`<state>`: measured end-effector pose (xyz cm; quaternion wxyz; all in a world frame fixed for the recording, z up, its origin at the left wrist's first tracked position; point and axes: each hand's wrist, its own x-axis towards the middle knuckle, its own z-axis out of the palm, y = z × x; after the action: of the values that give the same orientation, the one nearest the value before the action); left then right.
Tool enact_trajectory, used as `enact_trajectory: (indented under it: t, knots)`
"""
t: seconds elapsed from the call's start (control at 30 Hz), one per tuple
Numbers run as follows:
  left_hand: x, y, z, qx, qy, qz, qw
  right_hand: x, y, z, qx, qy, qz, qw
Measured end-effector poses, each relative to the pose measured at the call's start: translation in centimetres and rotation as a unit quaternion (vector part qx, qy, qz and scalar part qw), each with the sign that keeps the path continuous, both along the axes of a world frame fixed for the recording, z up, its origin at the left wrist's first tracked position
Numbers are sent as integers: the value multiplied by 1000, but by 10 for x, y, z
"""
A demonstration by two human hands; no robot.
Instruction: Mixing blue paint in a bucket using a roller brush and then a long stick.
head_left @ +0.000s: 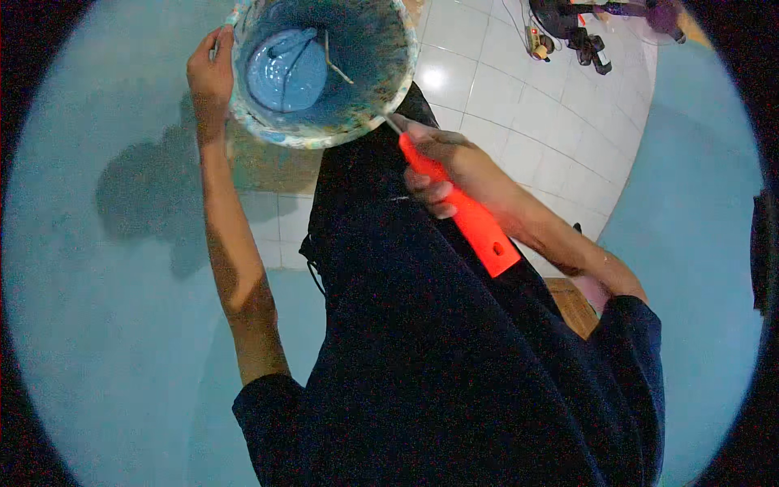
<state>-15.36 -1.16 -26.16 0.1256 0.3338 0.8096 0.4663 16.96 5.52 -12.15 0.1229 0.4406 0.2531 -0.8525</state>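
A bucket [280,136] with a paint-smeared rim stands at the top, tilted so that its inside shows. Wet blue paint [284,77] lies in the bottom. My left hand [213,73] grips the bucket's left rim, fingers curled over the edge. My right hand [442,158] is closed around the bright red-orange handle of a paint roller [479,231], just off the bucket's lower right rim. Its metal shaft meets that rim, and a bent wire shows inside above the paint. The roller head seems coated in blue and is hard to make out.
White floor tiles [519,105] spread to the right of the bucket. Cables and small dark devices [584,45] lie on them at the top right. Light blue walls [97,325] rise at both sides. A brown wooden piece [572,304] shows beside my right elbow.
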Motion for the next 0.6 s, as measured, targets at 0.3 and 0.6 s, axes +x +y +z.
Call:
enact_trajectory:
  t: [0.3,0.6]
  knots:
    - [46,-49,29,30,-17,114,993,-89,-110,19,-26,-35,-114,993]
    - [75,-20,-19,41,24,45,998,-36,-76,-34,28,19,44,998]
